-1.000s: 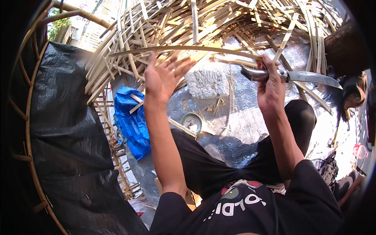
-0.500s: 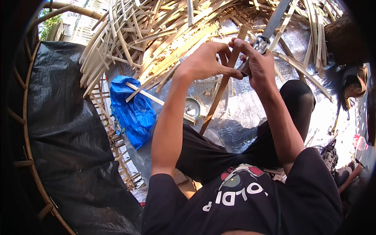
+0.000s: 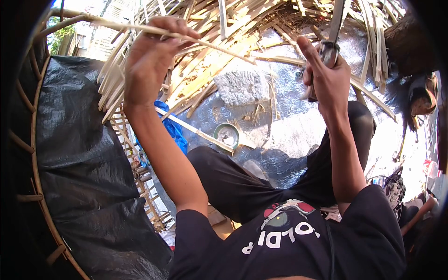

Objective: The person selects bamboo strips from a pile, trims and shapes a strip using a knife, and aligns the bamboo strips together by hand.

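Observation:
My left hand (image 3: 148, 65) is raised at the upper left, its fingers closed on a long, thin bamboo strip (image 3: 219, 47). The strip slants down to the right, apart from the knife. At the upper right my right hand (image 3: 330, 77) is wrapped round the handle of a large knife (image 3: 337, 23). Its blade points up and away from me and leaves the view at the top. My right thumb sticks up beside the metal collar of the handle. Beyond both hands lies a big heap of split bamboo strips (image 3: 238, 35).
A small green-rimmed bowl (image 3: 237, 136) stands on the grey sheet (image 3: 289, 102) before my legs. Near it lie a rough pale slab (image 3: 242, 87), a loose strip (image 3: 200, 133) and a blue plastic bag (image 3: 176, 130). Black tarpaulin (image 3: 84, 149) hangs at the left, a bottle (image 3: 433, 170) at the far right.
My left hand has swung left with the strip, away from the knife; the strip has turned from steep to nearly level. My right hand with the knife has moved slightly right.

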The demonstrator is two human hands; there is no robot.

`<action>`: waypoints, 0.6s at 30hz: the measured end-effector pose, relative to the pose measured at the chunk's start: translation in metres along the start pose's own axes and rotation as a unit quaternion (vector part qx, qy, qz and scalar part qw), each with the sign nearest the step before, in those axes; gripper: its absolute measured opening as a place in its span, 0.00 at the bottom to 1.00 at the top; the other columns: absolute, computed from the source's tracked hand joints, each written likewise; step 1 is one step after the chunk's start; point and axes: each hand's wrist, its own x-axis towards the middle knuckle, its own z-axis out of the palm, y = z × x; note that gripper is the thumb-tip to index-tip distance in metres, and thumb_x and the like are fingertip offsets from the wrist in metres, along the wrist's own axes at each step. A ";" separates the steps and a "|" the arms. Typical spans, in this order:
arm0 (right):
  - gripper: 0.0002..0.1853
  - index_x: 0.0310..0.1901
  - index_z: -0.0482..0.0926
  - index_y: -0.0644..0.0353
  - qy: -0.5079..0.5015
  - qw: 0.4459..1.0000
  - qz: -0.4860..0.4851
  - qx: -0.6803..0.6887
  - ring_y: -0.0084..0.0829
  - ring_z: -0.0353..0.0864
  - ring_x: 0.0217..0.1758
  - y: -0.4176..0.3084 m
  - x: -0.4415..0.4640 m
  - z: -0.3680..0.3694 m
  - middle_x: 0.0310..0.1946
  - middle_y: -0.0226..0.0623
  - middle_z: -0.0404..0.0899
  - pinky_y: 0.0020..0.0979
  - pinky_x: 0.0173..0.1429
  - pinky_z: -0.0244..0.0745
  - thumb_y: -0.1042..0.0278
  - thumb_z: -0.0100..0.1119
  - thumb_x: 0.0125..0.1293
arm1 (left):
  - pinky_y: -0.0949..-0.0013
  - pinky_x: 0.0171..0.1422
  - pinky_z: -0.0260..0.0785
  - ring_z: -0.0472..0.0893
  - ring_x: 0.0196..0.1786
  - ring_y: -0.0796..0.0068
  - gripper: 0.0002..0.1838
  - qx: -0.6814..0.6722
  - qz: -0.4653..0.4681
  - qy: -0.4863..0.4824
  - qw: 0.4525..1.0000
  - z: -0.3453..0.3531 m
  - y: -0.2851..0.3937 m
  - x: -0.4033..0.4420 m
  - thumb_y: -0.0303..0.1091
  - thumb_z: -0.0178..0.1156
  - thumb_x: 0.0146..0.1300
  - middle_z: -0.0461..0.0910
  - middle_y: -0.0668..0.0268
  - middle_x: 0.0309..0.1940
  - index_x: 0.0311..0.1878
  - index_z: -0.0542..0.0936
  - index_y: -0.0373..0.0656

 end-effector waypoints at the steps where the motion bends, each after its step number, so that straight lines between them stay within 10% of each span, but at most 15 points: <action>1: 0.25 0.26 0.75 0.58 -0.008 1.000 -0.001 -0.020 0.17 0.73 0.16 -0.003 -0.002 -0.001 0.16 0.28 0.74 0.20 0.19 0.67 0.43 0.71 0.62 | 0.54 0.66 0.67 0.75 0.54 0.60 0.07 -0.049 0.034 0.032 0.998 -0.003 0.003 0.002 0.31 0.50 0.65 0.70 0.60 0.43 0.43 0.69 0.40; 6: 0.25 0.35 0.74 0.62 -0.117 0.992 0.039 -0.026 0.17 0.72 0.16 0.010 -0.024 0.014 0.15 0.26 0.71 0.24 0.18 0.63 0.43 0.55 0.74 | 0.55 0.51 0.67 0.70 0.37 0.65 0.11 -0.078 0.187 0.227 0.953 0.007 -0.030 0.009 0.40 0.49 0.64 0.64 0.65 0.29 0.32 0.60 0.48; 8: 0.26 0.38 0.76 0.64 -0.183 0.976 0.113 -0.039 0.19 0.73 0.15 0.012 -0.038 0.021 0.16 0.27 0.72 0.24 0.17 0.64 0.43 0.55 0.73 | 0.70 0.16 0.59 0.59 0.14 0.79 0.17 -0.081 0.209 0.355 0.908 0.013 -0.037 0.007 0.42 0.46 0.70 0.58 0.70 0.17 0.26 0.59 0.47; 11: 0.25 0.39 0.76 0.65 -0.245 0.955 0.163 -0.037 0.20 0.72 0.13 0.014 -0.052 0.031 0.17 0.29 0.72 0.25 0.15 0.64 0.45 0.57 0.73 | 0.72 0.11 0.53 0.56 0.11 0.82 0.21 0.044 0.237 0.460 0.854 0.029 -0.035 0.022 0.40 0.47 0.70 0.53 0.73 0.10 0.20 0.57 0.48; 18: 0.24 0.29 0.69 0.59 -0.233 0.958 0.150 -0.073 0.16 0.68 0.12 0.012 -0.052 0.039 0.13 0.26 0.69 0.22 0.15 0.63 0.46 0.55 0.75 | 0.73 0.14 0.57 0.56 0.10 0.81 0.19 0.022 0.238 0.344 0.908 0.005 -0.060 0.023 0.39 0.44 0.69 0.56 0.71 0.10 0.20 0.58 0.47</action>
